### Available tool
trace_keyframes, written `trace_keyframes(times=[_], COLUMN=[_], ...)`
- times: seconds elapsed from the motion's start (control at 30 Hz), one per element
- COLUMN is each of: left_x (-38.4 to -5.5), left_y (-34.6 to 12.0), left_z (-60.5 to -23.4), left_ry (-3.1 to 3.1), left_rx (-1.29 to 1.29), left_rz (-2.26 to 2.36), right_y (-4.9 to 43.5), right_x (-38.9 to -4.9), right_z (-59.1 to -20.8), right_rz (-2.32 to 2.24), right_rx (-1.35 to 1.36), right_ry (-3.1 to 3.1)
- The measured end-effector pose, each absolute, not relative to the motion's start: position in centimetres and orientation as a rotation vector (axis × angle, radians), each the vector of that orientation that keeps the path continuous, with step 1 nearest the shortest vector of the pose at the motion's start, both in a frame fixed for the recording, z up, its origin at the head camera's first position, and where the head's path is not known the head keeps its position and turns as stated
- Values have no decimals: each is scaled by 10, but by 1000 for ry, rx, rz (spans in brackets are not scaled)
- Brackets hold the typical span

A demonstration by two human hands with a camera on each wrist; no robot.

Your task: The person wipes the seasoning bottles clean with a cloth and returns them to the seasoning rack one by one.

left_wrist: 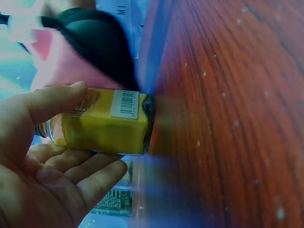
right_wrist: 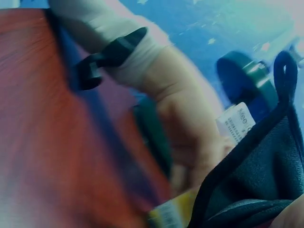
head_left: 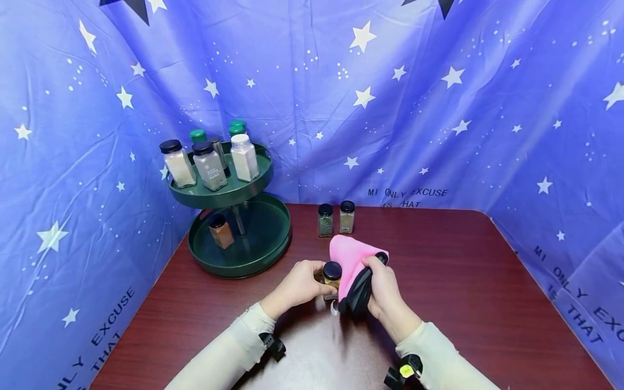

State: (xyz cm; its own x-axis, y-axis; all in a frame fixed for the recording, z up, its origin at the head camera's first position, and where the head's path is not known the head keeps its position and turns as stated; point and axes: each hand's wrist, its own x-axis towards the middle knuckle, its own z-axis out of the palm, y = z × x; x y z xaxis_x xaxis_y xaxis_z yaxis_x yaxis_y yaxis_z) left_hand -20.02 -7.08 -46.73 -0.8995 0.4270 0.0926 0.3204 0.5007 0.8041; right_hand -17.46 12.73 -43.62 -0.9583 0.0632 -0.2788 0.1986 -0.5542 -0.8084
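Observation:
In the head view a small square spice jar [head_left: 332, 277] with a black lid stands upright at the table's middle. My left hand [head_left: 303, 281] pinches it between thumb and fingers from the left. Yellow contents and a barcode label show on the jar [left_wrist: 104, 126] in the left wrist view; its base is close to the tabletop. My right hand [head_left: 385, 284] grips a folded pink-and-black cloth [head_left: 347, 257] right beside the jar. Dark binding, a loop and a white tag [right_wrist: 237, 122] show on the cloth [right_wrist: 259, 166] in the right wrist view.
A green two-tier round rack [head_left: 239, 272] stands at the left. Several jars fill its top tier, and an orange-brown jar [head_left: 221, 233] sits on the lower one. Two black-lidded jars [head_left: 325, 222] stand behind the cloth, near the starry blue curtain [head_left: 317, 108].

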Motion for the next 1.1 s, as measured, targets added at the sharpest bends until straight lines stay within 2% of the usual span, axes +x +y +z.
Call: trace_keyframes(times=[0.2, 0.4, 0.67, 1.1], left_x=[-200, -200, -199, -202], left_y=[-71, -71, -71, -71], left_z=[-465, -467, -471, -468], left_ry=[2612, 2654, 2640, 2645], left_rx=[657, 663, 673, 663], left_rz=[1379, 1340, 1372, 1341], right_y=[129, 121, 118, 127], right_x=[-174, -167, -167, -177], right_z=[-418, -443, -468, -431], right_rz=[-2734, -2768, -2562, -2742], right_rx=[287, 353, 461, 301], right_ry=[1446, 1565, 1730, 1517])
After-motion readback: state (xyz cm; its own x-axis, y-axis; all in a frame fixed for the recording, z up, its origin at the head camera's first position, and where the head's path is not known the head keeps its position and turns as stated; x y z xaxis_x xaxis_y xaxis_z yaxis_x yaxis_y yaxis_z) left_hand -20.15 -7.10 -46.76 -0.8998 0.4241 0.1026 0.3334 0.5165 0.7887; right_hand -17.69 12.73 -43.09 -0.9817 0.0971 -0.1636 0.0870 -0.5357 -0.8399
